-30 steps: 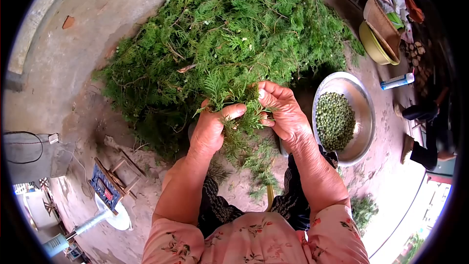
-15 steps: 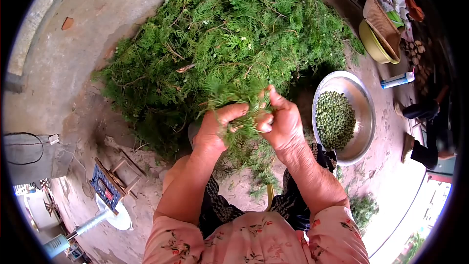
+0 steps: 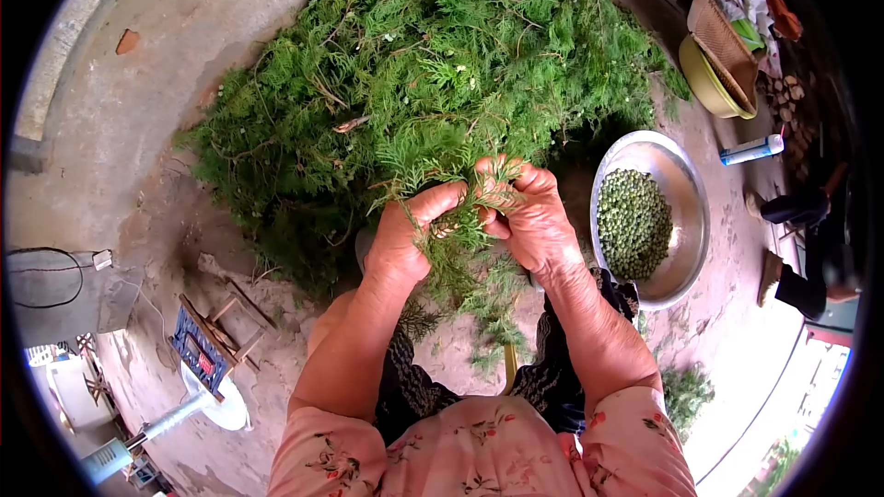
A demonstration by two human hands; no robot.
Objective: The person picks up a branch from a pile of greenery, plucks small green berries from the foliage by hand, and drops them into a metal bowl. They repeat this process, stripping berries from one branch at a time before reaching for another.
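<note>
A leafy evergreen sprig, like arborvitae, is held over my lap. My left hand is closed round it, the thumb pressed across the stems. My right hand is closed too, its fingertips pinching in the same foliage; whether small cones are in them I cannot make out. Just beyond my hands lies a large heap of cut evergreen branches. To the right of my right hand stands a wide metal basin, partly filled with small round green cones.
A yellow basin with a woven basket stands at the upper right, near a blue-and-white tube. Another person's legs are at the right edge. A small wooden stool and a fan-like stand are at the lower left.
My right hand has shifted slightly left and its fingers have curled further into the sprig. My left hand has stayed almost in place, still gripping the sprig.
</note>
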